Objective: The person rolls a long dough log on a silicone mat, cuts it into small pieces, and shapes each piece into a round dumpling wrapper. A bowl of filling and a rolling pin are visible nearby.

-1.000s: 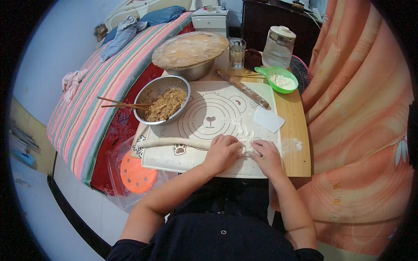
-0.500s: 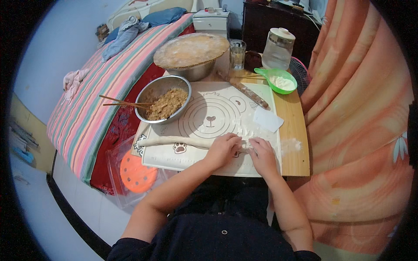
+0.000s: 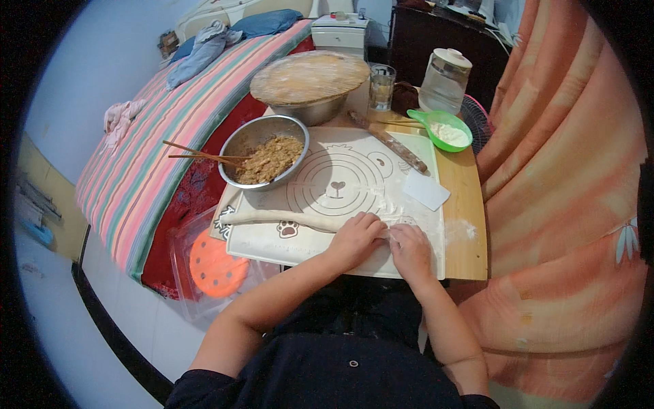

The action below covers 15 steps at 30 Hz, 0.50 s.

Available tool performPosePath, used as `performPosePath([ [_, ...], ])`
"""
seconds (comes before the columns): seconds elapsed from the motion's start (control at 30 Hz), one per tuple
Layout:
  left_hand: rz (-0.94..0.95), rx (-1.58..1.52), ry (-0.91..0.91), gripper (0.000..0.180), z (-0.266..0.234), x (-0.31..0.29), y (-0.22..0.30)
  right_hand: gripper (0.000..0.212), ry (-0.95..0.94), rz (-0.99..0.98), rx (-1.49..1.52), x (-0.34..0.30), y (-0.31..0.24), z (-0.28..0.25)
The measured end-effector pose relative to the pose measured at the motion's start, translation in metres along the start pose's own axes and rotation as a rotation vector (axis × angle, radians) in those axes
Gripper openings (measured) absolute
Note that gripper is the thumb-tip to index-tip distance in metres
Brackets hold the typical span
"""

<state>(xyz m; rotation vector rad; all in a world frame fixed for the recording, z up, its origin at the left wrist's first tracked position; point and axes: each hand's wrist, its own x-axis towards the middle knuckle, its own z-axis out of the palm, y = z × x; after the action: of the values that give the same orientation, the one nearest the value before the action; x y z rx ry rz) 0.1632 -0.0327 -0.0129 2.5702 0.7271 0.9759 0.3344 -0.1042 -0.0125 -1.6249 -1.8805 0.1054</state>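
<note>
A long pale rope of dough [image 3: 283, 218] lies along the lower part of a cream kneading mat [image 3: 255, 247] printed with a bear's face. My left hand [image 3: 357, 240] is closed over the rope's right end, fingers curled down. Right beside it, my right hand [image 3: 411, 251] has its fingers bent and pressed together at the dough's tip, fingertips almost touching the left hand. The end of the dough is mostly hidden by both hands. Loose flour dusts the mat just above them. A white dough scraper [image 3: 426, 189] lies flat beyond my right hand.
A steel bowl of filling [image 3: 264, 158] with chopsticks [image 3: 197, 154] stands at the mat's upper left. Behind it, a round board [image 3: 310, 76] covers a larger bowl. A rolling pin [image 3: 395, 146], green scoop of flour [image 3: 449, 133], glass [image 3: 382, 87] and water jug [image 3: 445, 80] stand farther right.
My hands have drawn closer together at the dough's right end, covering the bit that showed between them. The whole view has shifted slightly.
</note>
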Motion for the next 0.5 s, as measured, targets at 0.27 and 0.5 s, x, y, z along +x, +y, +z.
performPosePath([
  [0.27, -0.113, 0.071, -0.128, 0.029, -0.018, 0.014, -0.018, 0.020, -0.040, -0.028, -0.059, 0.027, 0.001, -0.017],
  [0.5, -0.227, 0.363, -0.033, 0.037, -0.007, 0.004, -0.045, 0.043, -0.077, 0.071, -0.240, 0.072, 0.004, 0.017],
])
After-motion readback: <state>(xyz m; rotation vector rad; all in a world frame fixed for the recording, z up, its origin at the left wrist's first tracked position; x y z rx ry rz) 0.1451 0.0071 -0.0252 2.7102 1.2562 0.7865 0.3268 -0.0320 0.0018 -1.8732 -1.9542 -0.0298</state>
